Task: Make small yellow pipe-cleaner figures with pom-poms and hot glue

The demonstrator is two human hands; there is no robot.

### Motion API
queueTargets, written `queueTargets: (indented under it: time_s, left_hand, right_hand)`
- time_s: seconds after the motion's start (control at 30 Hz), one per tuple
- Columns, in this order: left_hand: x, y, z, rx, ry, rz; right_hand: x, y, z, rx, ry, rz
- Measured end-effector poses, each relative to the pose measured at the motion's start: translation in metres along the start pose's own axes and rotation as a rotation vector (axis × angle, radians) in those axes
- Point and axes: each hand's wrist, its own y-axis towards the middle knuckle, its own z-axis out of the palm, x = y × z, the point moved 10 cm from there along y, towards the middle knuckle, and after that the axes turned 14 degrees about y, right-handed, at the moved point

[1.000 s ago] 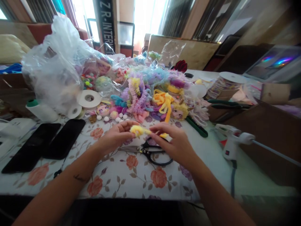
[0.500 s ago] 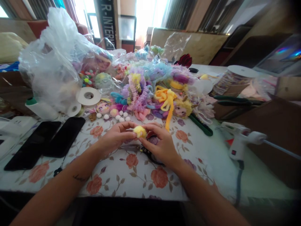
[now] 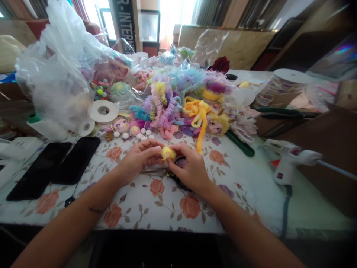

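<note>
Between my hands, above the flowered tablecloth, is a yellow fuzzy chenille stem [image 3: 168,153], bunched into a small curl. My left hand [image 3: 139,158] pinches its left side with the thumb and fingertips. From the right, my right hand [image 3: 189,165] grips it between thumb and index finger. Black-handled scissors [image 3: 182,182] lie on the cloth below, partly covered by my right hand. Just beyond the hands, an orange-yellow fuzzy strip [image 3: 201,132] trails from a heap of pastel trims [image 3: 164,104]. Doll-face charms [image 3: 121,124] and white beads [image 3: 141,134] lie at the heap's front.
Two black phones [image 3: 75,160] lie at left, near white tape rolls [image 3: 93,111], a thread spool [image 3: 47,128] and a big plastic bag [image 3: 55,78]. On the right are a green-handled tool [image 3: 241,144], a white glue gun [image 3: 286,163] and a cardboard box [image 3: 323,156].
My right hand has come in toward my left, and the yellow stem, earlier stretched between them, is now bunched up. More of the scissors is covered. The camera view has shifted slightly.
</note>
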Motion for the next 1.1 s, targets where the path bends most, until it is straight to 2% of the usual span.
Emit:
queueTargets:
  time_s: [0.47,0.9,1.1]
  left_hand:
    - [0.0057,0.0013,0.0041,0.049,-0.022,0.001]
    - [0.0077,0.0019,0.0013,-0.002,0.003,-0.028]
    - [0.0080,0.0039,-0.0050,-0.048,0.134,0.010]
  right_hand:
    - [0.0038,0.0005,0.0021,0.019,0.014,-0.034]
    - [0.0020,-0.0014,0.0031,0.011,-0.035,-0.039]
    - [0.0019,-0.0010,0.0040,0.013,-0.036,-0.022]
